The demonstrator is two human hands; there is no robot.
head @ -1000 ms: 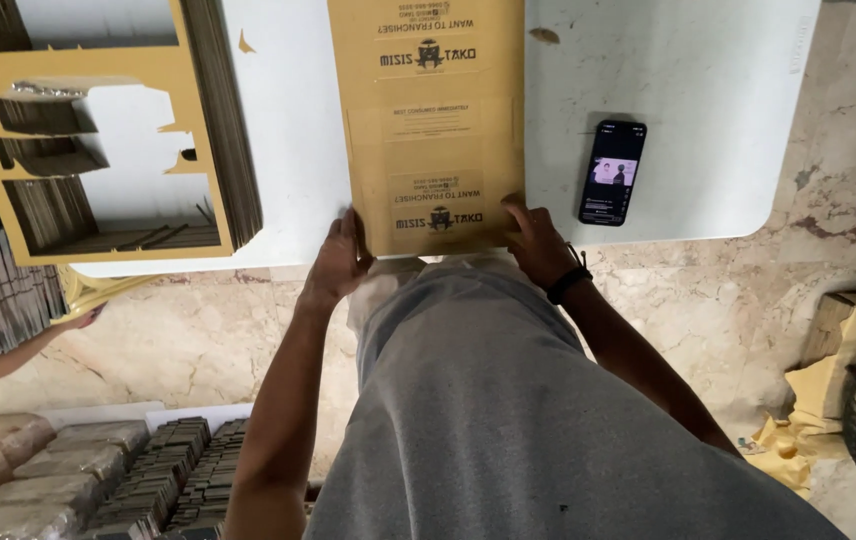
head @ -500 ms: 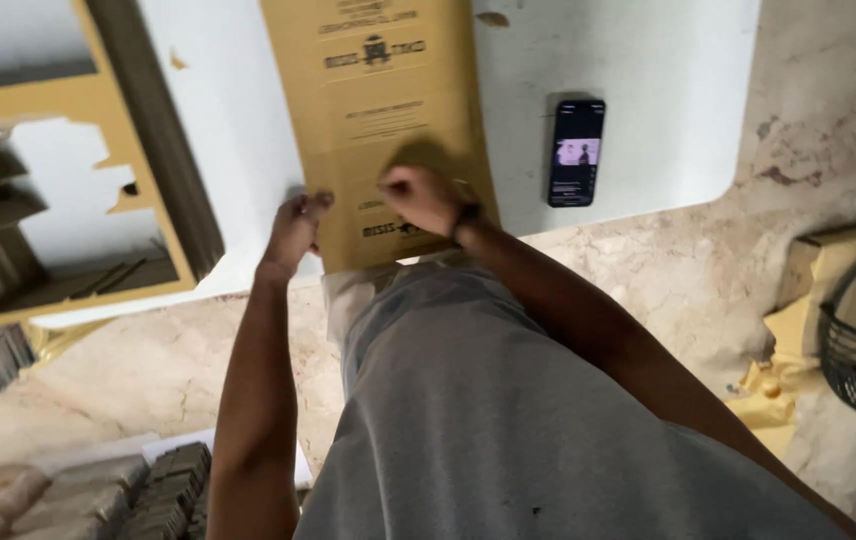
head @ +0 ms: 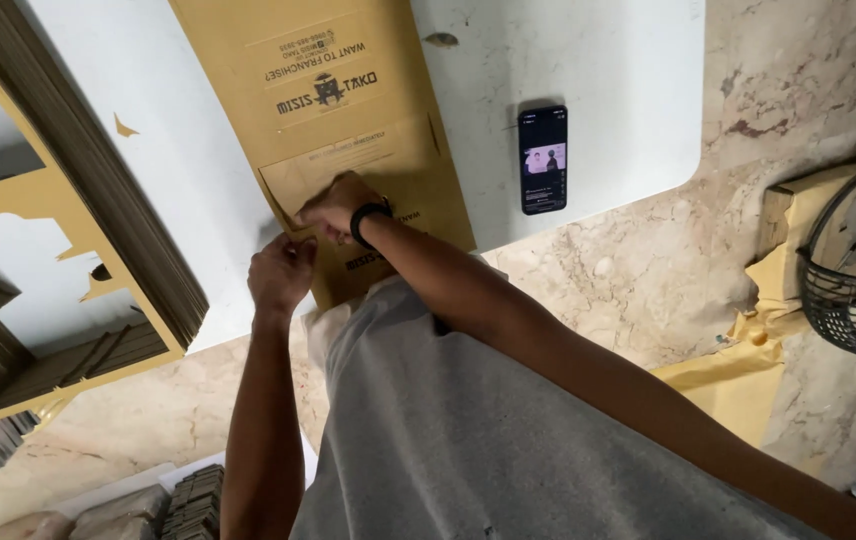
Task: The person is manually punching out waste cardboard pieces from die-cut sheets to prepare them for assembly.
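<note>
Flat tan cardboard sheet (head: 338, 120) lies on the white desk (head: 588, 70), long axis running away from the person. Right hand (head: 333, 205) presses its folded near flap, fingers flat; left hand (head: 281, 272) pinches the near-left edge.

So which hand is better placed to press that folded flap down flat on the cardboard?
Probably the right hand: it already lies on the folded flap of the cardboard sheet. The left hand only pinches the sheet's near left edge, off the flap.
</note>
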